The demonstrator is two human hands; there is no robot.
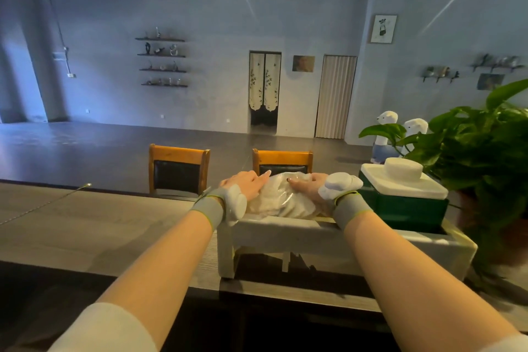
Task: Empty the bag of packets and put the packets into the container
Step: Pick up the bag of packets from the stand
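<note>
Forearms reach over the grey wooden desk (100,223) to the crinkly translucent plastic bag (278,198), sitting in the pale rectangular trough (285,234). Left hand (247,183) lies flat on it, fingers straight; right hand (310,188) cups it, whether pinching I cannot tell. Soft, light, slippery film, I'd say: gather a fold.

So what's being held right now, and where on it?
The plastic bag, at the white container. The right hand grips its upper right end; the left hand lies flat on its upper left side.
</note>
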